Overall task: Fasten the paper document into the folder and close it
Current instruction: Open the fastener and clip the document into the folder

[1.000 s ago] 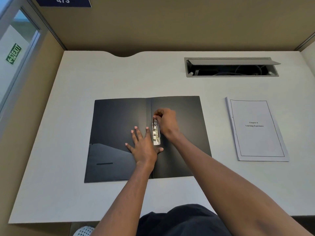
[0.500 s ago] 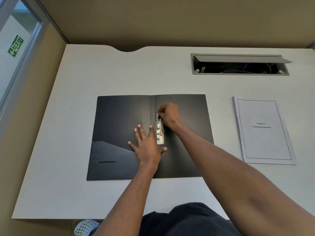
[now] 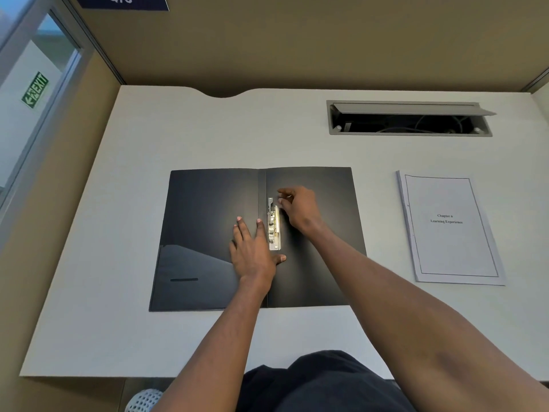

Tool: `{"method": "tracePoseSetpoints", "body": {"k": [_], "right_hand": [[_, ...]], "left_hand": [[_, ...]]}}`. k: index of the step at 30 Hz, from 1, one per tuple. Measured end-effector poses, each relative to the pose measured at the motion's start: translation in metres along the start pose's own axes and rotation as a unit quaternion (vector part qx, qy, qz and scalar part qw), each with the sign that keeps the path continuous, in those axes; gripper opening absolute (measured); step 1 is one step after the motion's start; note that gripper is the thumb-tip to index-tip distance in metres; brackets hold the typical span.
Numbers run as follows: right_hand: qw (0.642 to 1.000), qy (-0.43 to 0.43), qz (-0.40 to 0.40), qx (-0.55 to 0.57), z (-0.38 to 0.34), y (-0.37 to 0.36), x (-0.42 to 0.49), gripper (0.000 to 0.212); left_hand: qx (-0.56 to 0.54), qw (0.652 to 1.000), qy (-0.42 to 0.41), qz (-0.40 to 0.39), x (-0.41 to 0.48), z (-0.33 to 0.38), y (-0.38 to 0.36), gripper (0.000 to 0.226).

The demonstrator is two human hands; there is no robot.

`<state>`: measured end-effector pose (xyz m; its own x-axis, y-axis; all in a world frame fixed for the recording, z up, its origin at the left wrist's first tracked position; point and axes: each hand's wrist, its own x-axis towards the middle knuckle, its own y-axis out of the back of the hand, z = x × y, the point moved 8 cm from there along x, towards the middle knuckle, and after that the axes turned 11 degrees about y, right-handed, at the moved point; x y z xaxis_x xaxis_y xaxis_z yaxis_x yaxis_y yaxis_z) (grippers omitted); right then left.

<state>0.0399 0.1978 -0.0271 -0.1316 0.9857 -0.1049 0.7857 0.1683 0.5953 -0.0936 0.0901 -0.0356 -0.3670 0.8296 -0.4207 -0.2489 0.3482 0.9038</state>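
A black folder (image 3: 208,209) lies open and flat on the white desk (image 3: 178,129). A metal clip (image 3: 274,233) runs along its spine, and the clip's lever end shows at the top. My left hand (image 3: 252,251) presses flat on the folder just left of the clip, fingers spread and the thumb below the clip. My right hand (image 3: 300,206) hovers beside the top of the clip, its fingers loosely curled and holding nothing. The paper document (image 3: 448,230), a white stapled stack with a framed title page, lies apart from the folder on the right.
An open grey cable hatch (image 3: 410,117) is sunk into the desk at the back right. Tan partition walls close in the back and left sides. A glass pane with a green exit sign (image 3: 35,90) stands at the far left.
My right hand's fingertips were on the top end of the clip; they have come off it and moved slightly right, so the lever shows. My left hand stays flat on the folder.
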Motion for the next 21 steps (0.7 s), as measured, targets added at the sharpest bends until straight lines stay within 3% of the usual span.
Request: {"method": "tracePoseSetpoints", "body": {"k": [6,13,17,21], "right_hand": [[0.999,0.011,0.007,-0.042,0.013,0.017,-0.033,0.057],[0.996,0.008,0.054,-0.078,0.056,0.08,-0.074,0.066],[0.996,0.001,0.054,-0.071,0.066,0.09,-0.083,0.07],[0.993,-0.007,0.088,-0.074,0.097,0.139,-0.1,0.07]], "left_hand": [[-0.011,1.0,-0.001,0.002,-0.005,0.002,0.003,0.111],[-0.057,0.998,-0.019,-0.001,-0.024,0.024,-0.004,0.097],[-0.066,0.996,0.017,0.05,-0.03,0.019,0.001,0.087],[-0.138,0.984,-0.018,0.113,-0.061,0.072,0.007,0.074]]}}
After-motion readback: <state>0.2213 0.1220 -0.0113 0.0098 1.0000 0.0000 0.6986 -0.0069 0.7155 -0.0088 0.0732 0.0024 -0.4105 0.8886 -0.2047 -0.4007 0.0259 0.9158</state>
